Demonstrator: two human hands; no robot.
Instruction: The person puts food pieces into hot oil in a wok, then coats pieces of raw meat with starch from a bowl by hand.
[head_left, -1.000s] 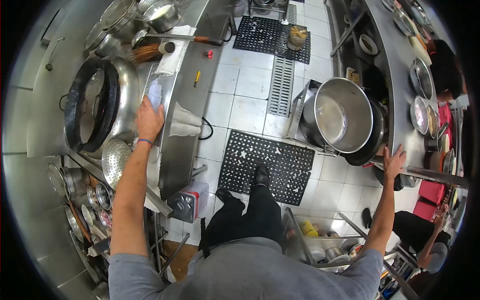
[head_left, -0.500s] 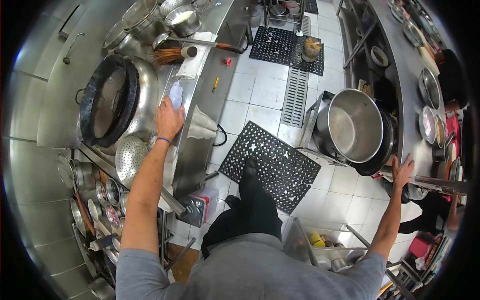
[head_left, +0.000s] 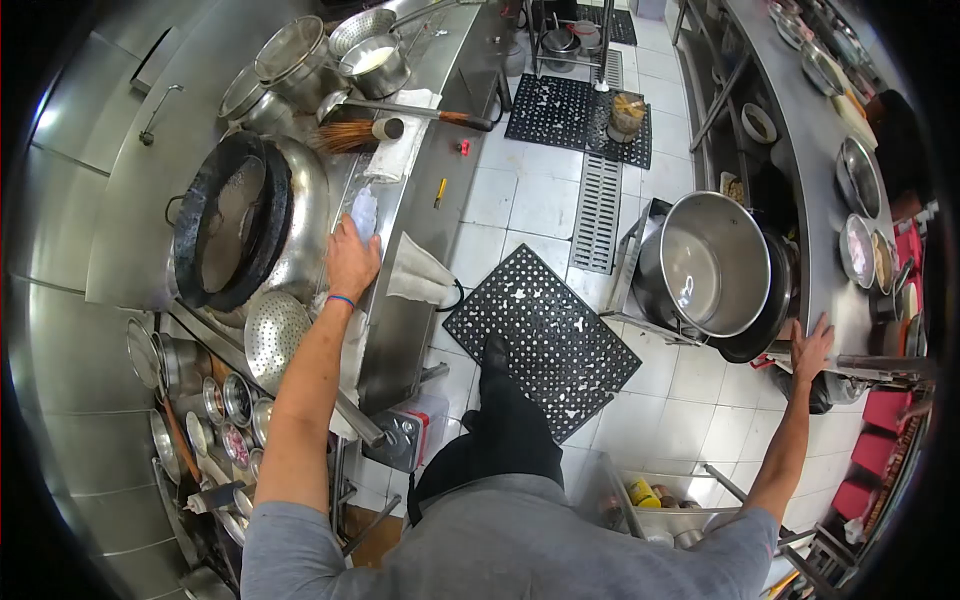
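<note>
My left hand (head_left: 352,262) rests on the steel edge of the stove counter, fingers stretched out, just below a crumpled pale cloth or plastic piece (head_left: 364,212). Whether the fingertips touch that piece, I cannot tell. A blackened wok (head_left: 270,240) with murky liquid sits in the burner to its left, and a perforated strainer ladle (head_left: 275,342) lies beside my wrist. On the opposite side, my right hand (head_left: 812,348) leans on the corner of the steel worktable (head_left: 800,190) with its fingers apart. A large steel stockpot (head_left: 708,265) stands nearby.
Black rubber mats (head_left: 545,345) lie on the white tiled floor, with a drain grate (head_left: 597,215) running between the counters. A wok brush (head_left: 350,135) and a long-handled ladle (head_left: 420,112) lie on the stove. Several seasoning bowls (head_left: 236,398) stand at the left.
The view has shifted slightly, so most things sit a little lower and to the right. The person at the far right is now mostly out of sight. Both my hands stay on the same edges.
</note>
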